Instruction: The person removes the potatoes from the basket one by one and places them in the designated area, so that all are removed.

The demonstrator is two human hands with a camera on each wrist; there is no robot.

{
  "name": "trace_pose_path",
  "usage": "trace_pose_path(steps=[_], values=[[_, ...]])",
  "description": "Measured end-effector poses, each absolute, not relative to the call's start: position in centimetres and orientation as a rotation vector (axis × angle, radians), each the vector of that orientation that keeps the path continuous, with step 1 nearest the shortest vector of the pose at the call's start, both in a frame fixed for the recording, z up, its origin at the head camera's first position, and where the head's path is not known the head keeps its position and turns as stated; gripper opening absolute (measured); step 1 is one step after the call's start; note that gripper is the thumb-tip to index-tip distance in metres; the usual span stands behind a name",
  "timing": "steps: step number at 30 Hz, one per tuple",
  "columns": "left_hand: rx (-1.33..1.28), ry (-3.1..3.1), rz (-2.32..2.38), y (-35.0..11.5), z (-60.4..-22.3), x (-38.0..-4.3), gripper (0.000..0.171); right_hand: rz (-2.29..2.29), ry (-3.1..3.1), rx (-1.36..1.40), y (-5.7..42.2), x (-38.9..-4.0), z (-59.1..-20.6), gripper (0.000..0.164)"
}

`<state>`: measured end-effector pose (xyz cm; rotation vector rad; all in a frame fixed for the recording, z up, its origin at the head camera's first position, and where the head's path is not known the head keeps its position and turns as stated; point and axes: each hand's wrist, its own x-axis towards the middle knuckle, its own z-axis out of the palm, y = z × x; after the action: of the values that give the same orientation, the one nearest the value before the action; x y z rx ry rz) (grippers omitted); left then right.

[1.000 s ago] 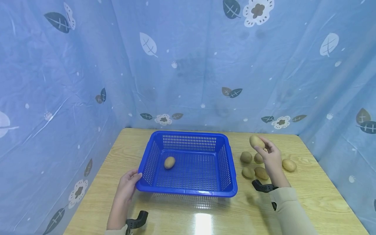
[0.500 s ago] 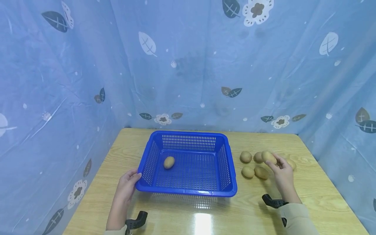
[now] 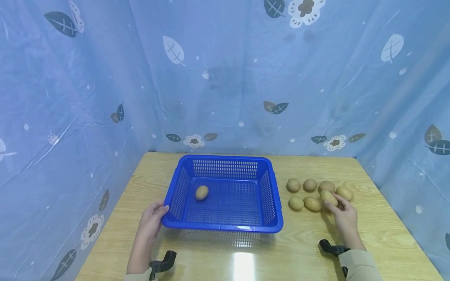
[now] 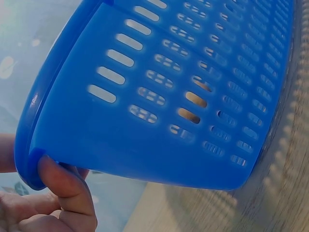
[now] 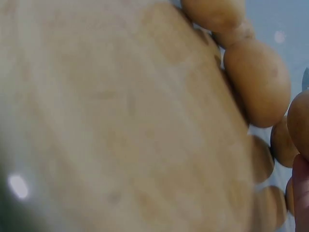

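Note:
My right hand [image 3: 346, 218] pinches a potato [image 3: 329, 198] between thumb and fingers, low over the table at the right end of the front row of potatoes. Part of this potato [image 5: 301, 125] and the thumb [image 5: 301, 193] show at the edge of the right wrist view. My left hand [image 3: 150, 222] grips the front left corner of the blue plastic basket [image 3: 225, 227]; in the left wrist view its thumb [image 4: 67, 186] presses against the rim's underside. One potato [image 3: 202, 192] lies in the basket's left part, glimpsed through the slots in the left wrist view.
Right of the basket, potatoes stand in two rows on the wooden table [image 3: 379, 242], among them a front one [image 3: 296, 203] and a rightmost one [image 3: 344, 193]. A blue patterned curtain [image 3: 225, 78] encloses the table's back and sides. Both wrists wear black camera mounts.
My right hand has carried the potato rightward, toward me and down, from above the back row to the front row's right end. My left hand has stayed on the basket.

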<state>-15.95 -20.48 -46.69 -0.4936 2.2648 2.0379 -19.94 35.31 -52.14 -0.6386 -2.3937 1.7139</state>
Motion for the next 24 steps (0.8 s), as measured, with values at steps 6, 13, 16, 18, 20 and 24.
trace_pose_path(steps=[6, 13, 16, 18, 20, 24], values=[[-0.506, 2.267, 2.027, -20.49, -46.64, -15.97, 0.045, 1.665, -2.383, -0.7, 35.45, -19.93, -52.52, 0.065], [-0.503, 2.256, 2.047, -20.47, -46.51, -16.17, 0.044, 1.577, -2.435, -0.726, 35.63, -19.88, -52.67, 0.062], [-0.505, 2.264, 2.044, -20.47, -46.53, -16.18, 0.044, 1.564, -2.468, -0.736, 35.61, -19.89, -52.63, 0.063], [-0.5, 2.265, 2.049, -20.46, -46.58, -16.21, 0.043, 1.56, -2.48, -0.734, 35.61, -19.86, -52.68, 0.063], [-0.498, 2.267, 2.046, -20.45, -46.62, -16.18, 0.043, 1.549, -2.494, -0.733, 35.65, -19.78, -52.77, 0.063], [-0.506, 2.266, 2.039, -20.47, -46.7, -16.06, 0.043, 1.552, -2.524, -0.731, 35.83, -19.59, -53.05, 0.065]])
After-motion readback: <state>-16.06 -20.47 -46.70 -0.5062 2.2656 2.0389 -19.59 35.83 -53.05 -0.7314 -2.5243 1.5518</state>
